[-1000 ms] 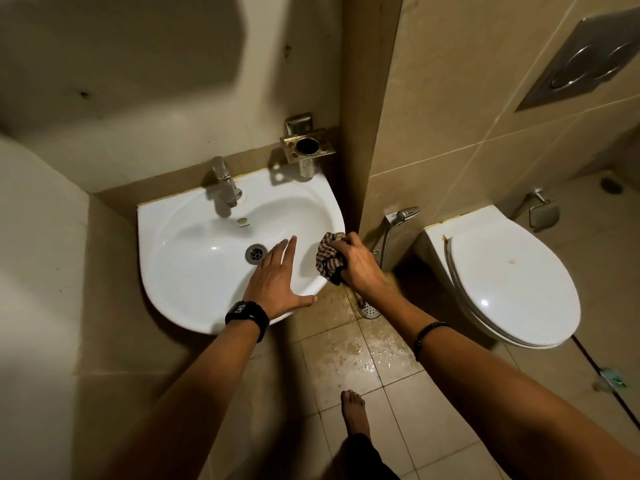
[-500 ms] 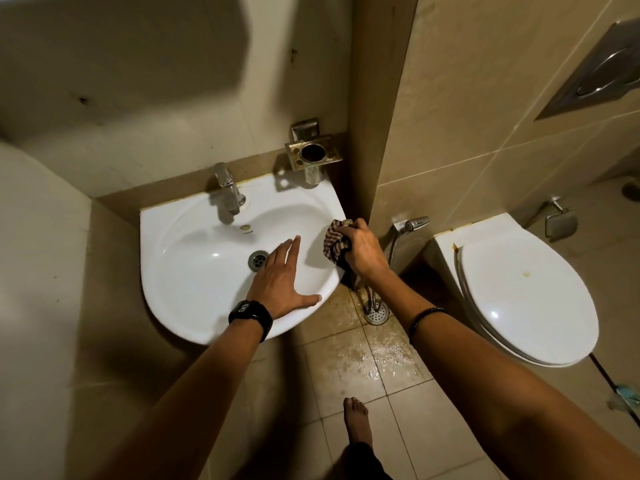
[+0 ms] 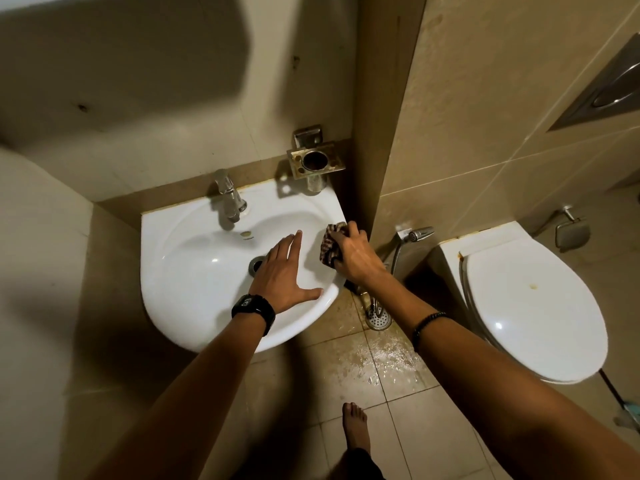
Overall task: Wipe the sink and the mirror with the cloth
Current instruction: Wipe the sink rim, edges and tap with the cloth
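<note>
I saw right hand (image 3: pixel 356 259) gripping the cloth (image 3: pixel 327 249) on the sink (image 3: pixel 194 271), right rim; left hand (image 3: pixel 282 273) flat, fingers apart.

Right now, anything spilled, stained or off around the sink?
Yes. A wet patch glistens on the tiles beside the floor drain. The toilet lid carries a brownish spot, and the tumbler holder above the sink looks tarnished.

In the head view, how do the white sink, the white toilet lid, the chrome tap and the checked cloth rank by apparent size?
1. White ceramic sink
2. White oval toilet lid
3. Chrome tap and brown checked cloth: alike, unranked; the right hand partly hides it.
</note>
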